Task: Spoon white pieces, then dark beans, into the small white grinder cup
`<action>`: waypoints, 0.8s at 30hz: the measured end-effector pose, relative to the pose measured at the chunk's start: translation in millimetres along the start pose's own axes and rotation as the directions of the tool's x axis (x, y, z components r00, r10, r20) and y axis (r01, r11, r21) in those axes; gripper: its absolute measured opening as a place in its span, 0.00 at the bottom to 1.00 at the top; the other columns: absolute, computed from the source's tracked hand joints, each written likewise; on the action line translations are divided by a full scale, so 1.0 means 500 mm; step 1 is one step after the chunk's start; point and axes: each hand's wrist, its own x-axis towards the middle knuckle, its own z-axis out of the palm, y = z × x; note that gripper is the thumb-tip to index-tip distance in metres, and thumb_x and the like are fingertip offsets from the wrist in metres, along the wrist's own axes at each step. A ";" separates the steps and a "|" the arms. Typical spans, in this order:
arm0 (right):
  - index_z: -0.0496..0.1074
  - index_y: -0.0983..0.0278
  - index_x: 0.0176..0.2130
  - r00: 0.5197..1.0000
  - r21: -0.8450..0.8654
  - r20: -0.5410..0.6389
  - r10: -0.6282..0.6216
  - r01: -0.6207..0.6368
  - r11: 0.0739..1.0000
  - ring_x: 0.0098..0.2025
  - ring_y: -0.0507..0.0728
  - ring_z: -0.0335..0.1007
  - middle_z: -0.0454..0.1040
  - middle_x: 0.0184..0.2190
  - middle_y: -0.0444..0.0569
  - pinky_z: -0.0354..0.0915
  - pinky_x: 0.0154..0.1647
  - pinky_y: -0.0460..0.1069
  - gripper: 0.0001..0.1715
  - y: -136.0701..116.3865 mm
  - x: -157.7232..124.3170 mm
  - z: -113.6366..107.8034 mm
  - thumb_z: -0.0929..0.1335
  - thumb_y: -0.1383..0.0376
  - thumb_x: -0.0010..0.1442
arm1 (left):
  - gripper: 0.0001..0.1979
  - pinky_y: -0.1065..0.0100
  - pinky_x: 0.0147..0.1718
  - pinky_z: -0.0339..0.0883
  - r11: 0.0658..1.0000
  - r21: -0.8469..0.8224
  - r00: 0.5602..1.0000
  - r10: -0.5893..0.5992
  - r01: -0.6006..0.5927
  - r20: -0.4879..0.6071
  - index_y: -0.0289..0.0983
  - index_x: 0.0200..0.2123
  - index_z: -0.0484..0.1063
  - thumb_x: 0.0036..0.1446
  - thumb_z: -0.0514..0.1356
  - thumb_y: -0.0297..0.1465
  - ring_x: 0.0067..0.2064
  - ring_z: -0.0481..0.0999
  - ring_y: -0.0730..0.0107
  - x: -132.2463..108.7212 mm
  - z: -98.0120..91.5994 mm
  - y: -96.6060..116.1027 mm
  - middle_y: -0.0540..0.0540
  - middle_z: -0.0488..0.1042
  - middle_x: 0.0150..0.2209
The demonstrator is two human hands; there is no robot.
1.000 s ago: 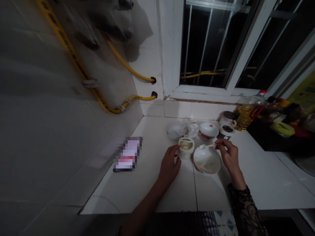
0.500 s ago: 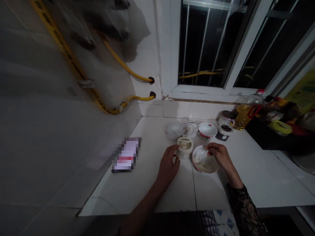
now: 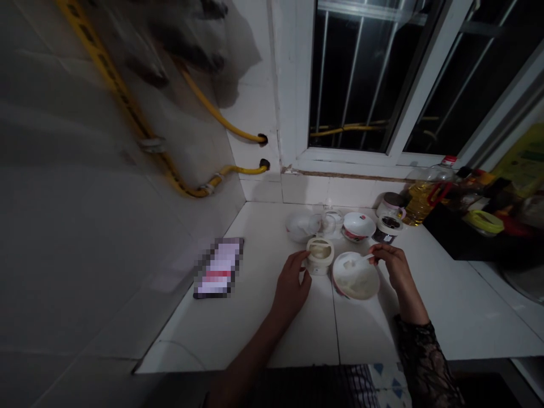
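Well inside the tabletop's [image 3: 459, 317] front edge, a spoon [image 3: 362, 259] (likely light, best gripped by its handle) is pinched by the right hand [image 3: 391, 263] over a bowl [image 3: 339, 271]; a jar [image 3: 319, 269] is touched by the loosely curved left hand [image 3: 293, 281].

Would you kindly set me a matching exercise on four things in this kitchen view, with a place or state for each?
1. white spoon
2. cream container
3. oil bottle
4. yellow pipes

A. entering holes in the wall
B. beside the left hand
C. held in the right hand
D. topped by a red cap

Pairs: 1-C; 2-B; 3-D; 4-A
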 end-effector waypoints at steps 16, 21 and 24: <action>0.74 0.61 0.35 0.859 -0.291 -0.001 -0.512 0.490 0.822 0.33 0.58 0.71 0.77 0.28 0.48 0.65 0.40 0.54 0.10 -0.026 -0.025 0.094 0.64 0.61 0.60 | 0.24 0.63 0.43 0.76 1.000 -0.026 1.000 -0.006 0.006 -0.004 0.39 0.53 0.67 0.52 0.52 0.21 0.50 0.73 0.64 -0.001 0.001 -0.001 0.41 0.70 0.51; 0.74 0.60 0.40 0.507 -0.415 0.417 -0.754 0.845 0.338 0.35 0.58 0.72 0.79 0.34 0.48 0.60 0.51 0.59 0.17 -0.026 -0.041 0.105 0.61 0.74 0.58 | 0.24 0.63 0.43 0.76 1.000 -0.019 1.000 -0.009 0.008 -0.006 0.40 0.53 0.67 0.52 0.52 0.20 0.51 0.73 0.64 -0.001 0.004 -0.002 0.42 0.70 0.50; 0.74 0.60 0.39 0.557 -0.462 0.264 -0.788 0.790 0.403 0.36 0.58 0.72 0.79 0.32 0.48 0.62 0.49 0.58 0.14 -0.026 -0.041 0.089 0.61 0.72 0.61 | 0.25 0.63 0.43 0.76 1.000 -0.026 1.000 -0.009 0.009 -0.015 0.40 0.53 0.67 0.52 0.52 0.20 0.50 0.73 0.64 -0.003 0.006 -0.004 0.42 0.70 0.51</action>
